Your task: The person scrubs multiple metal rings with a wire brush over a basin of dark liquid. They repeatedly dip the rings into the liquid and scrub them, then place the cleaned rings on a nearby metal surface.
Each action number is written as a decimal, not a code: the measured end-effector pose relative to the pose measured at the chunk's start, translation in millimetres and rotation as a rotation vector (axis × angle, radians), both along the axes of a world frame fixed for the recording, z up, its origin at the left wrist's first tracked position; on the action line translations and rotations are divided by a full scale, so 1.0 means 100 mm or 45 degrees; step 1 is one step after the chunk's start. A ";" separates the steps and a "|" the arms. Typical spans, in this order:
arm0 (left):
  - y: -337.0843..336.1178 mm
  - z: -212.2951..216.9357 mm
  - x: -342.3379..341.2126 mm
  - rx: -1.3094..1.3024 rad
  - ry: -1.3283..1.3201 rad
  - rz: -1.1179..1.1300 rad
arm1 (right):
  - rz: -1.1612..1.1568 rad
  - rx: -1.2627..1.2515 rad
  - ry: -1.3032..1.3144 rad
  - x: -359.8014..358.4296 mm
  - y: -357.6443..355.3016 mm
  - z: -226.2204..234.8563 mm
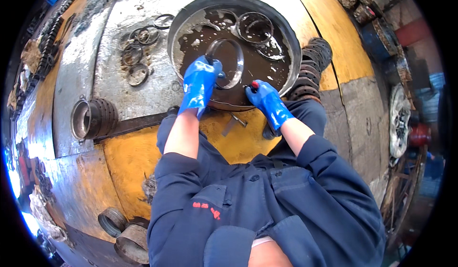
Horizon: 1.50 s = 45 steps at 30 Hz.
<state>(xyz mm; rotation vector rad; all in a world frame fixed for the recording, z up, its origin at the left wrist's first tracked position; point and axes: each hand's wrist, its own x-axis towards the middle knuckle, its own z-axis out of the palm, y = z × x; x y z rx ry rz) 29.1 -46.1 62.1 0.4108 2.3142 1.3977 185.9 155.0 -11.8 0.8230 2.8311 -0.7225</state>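
Note:
My left hand (200,78), in a blue rubber glove, grips a shiny metal ring (241,62) by its left side. The ring is tilted up over a wide round metal basin (175,38) of dark brown liquid. My right hand (265,99), gloved the same way, is closed at the basin's near right rim, apart from the ring. Something small and red shows at its fingertips; the rest of it is hidden. Another metal ring (272,28) lies partly in the liquid at the basin's far side, with further rings partly under the surface.
Several thin rings (138,76) lie on the metal sheet left of the basin. A ribbed metal cylinder (102,116) lies farther left. Slotted rings (309,72) are stacked along the basin's right. Wide rings (112,221) rest at lower left; a small metal tool (238,120) lies between my legs.

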 end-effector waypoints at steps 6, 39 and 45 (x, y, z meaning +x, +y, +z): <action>-0.01 0.23 0.11 0.025 -0.061 0.037 | -0.039 -0.026 -0.059 0.01 0.00 0.05; -0.04 0.18 0.05 -0.072 0.030 0.053 | 0.008 -0.045 -0.032 0.01 0.01 -0.02; -0.03 0.26 0.10 0.004 -0.043 0.058 | 0.027 -0.034 -0.014 0.02 0.04 -0.06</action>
